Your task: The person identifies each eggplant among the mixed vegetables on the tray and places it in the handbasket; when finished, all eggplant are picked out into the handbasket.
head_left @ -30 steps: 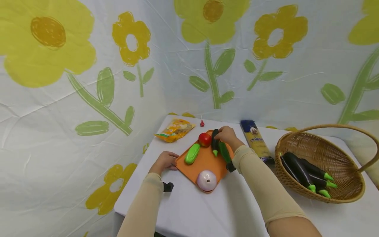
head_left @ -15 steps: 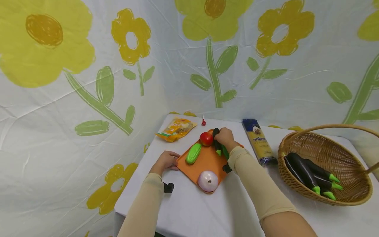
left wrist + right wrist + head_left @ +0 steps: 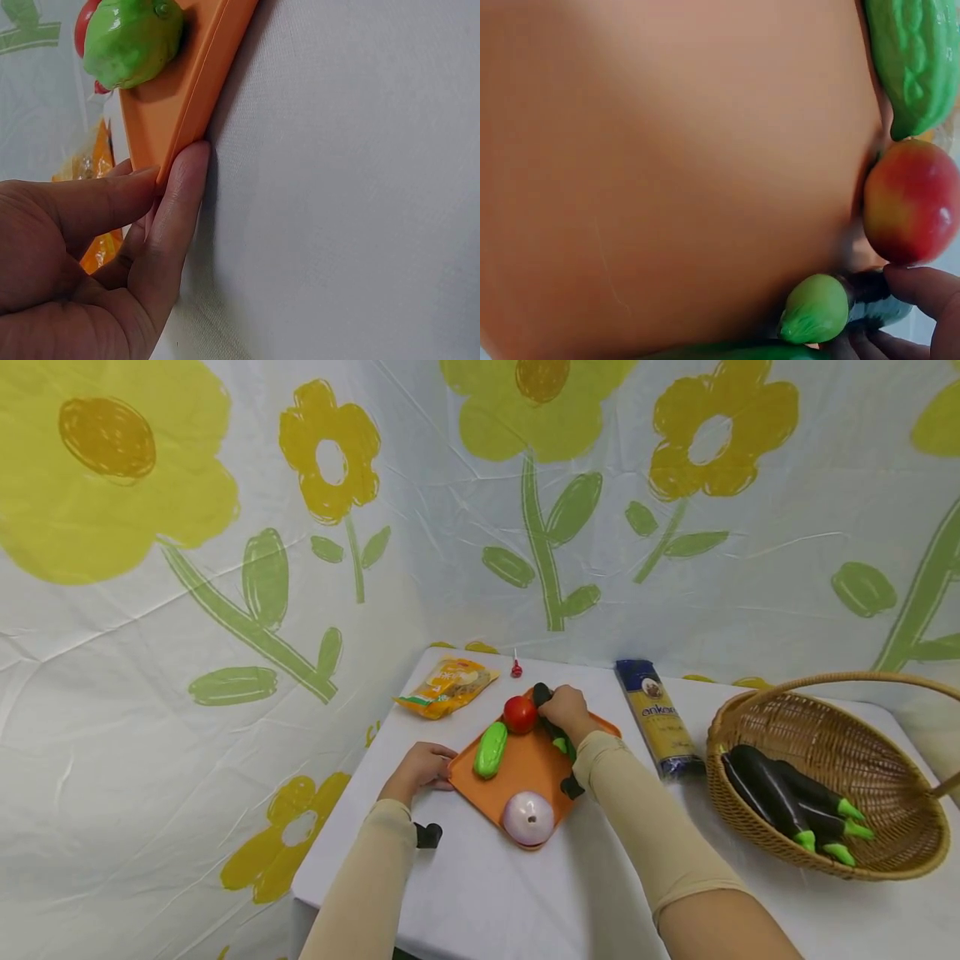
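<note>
My left hand [image 3: 423, 766] pinches the left corner of an orange tray [image 3: 517, 774] between thumb and fingers, as the left wrist view shows. At the tray's far corner my right hand [image 3: 567, 710] grips a small dark eggplant [image 3: 542, 693], its green cap pointing toward me. A dark green, cucumber-like vegetable [image 3: 742, 351] lies alongside it, mostly hidden under the hand in the head view. Left of the eggplant sits a round red-and-yellow fruit [image 3: 911, 202]. A bumpy bright green bitter melon [image 3: 491, 750] rests near the tray's left edge, and a pale purple onion [image 3: 528, 818] at its near corner.
On the right stands a wicker basket [image 3: 885, 777] with a tall handle, holding several eggplants [image 3: 772, 789]. A pasta packet [image 3: 660, 722] lies between basket and tray. Behind the tray are an orange food bag [image 3: 447, 687] and a red lollipop [image 3: 516, 668].
My right hand has shifted the eggplant slightly right, so its green cap now lies against the cucumber-like vegetable. The left hand keeps its hold on the tray corner.
</note>
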Demonstrator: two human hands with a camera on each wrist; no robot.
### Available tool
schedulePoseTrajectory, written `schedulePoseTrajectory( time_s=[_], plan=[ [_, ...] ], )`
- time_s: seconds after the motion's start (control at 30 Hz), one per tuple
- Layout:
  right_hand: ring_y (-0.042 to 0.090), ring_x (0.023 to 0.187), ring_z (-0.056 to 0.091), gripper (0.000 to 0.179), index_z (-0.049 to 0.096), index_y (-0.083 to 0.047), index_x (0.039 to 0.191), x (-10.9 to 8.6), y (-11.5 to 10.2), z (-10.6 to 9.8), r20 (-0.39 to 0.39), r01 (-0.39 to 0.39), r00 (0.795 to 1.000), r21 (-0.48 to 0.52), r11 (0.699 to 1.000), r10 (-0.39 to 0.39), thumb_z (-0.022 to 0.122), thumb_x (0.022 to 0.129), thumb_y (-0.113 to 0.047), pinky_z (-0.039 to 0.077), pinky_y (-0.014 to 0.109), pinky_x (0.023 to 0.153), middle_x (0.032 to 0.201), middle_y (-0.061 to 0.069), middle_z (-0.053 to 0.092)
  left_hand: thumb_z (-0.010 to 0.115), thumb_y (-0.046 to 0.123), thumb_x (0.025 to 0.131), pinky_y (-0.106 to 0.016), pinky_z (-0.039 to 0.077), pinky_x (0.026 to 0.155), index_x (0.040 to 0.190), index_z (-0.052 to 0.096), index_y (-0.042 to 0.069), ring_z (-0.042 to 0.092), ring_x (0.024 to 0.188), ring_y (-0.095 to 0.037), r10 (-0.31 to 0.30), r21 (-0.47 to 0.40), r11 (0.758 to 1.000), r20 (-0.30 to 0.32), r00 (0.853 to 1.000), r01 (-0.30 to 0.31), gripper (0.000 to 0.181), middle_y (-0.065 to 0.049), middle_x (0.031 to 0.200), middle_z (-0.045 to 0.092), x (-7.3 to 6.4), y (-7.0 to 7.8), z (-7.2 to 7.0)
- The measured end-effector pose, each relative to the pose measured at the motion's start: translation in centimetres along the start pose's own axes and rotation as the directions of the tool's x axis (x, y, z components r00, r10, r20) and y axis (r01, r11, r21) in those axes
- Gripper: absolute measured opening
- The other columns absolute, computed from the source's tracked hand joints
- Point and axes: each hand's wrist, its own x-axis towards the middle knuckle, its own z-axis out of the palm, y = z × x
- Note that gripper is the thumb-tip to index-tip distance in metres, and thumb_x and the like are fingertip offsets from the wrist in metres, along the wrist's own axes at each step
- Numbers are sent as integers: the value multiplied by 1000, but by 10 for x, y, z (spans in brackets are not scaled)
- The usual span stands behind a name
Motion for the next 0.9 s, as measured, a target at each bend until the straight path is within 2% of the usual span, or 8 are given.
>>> schedulePoseTrajectory(
  time_s=[0.33, 0.5, 0.77, 0.9],
  plan=[
    [32, 88, 62, 34, 69, 7, 105, -9, -6, -12, -43, 38, 998, 31, 999, -36, 69, 84, -21, 59, 39, 79, 102, 19, 69, 59, -18, 84, -36, 64, 68, 126, 68, -3, 69, 81, -26, 19, -20, 1000, 9, 1000, -19, 45, -22, 113, 63, -2, 0, 0],
    [32, 91, 64, 39, 69, 6, 114, -14, -7, -20, -35, 39, 999, 38, 999, -38, 69, 87, -22, 61, 40, 80, 108, 21, 69, 59, -18, 85, -36, 64, 69, 127, 68, -3, 69, 82, -27, 10, -20, 1000, 17, 1000, -9, 45, -22, 113, 62, -2, -2, 0],
    [31, 86, 68, 46, 65, 7, 127, -34, -18, -40, -10, 65, 998, 74, 995, -64, 69, 89, -18, 63, 36, 67, 115, 24, 68, 60, -20, 84, -36, 64, 69, 126, 68, -4, 67, 85, -28, 24, -22, 999, 14, 1000, -24, 46, -22, 111, 61, -5, -1, -1],
    [31, 88, 68, 46, 66, 5, 128, -43, -22, -49, -3, 79, 997, 75, 994, -79, 70, 89, -18, 62, 34, 66, 117, 24, 68, 60, -19, 85, -36, 64, 70, 128, 67, -4, 67, 87, -28, 19, -10, 1000, 12, 1000, -19, 46, -22, 114, 60, -8, 1, -1]
  ],
)
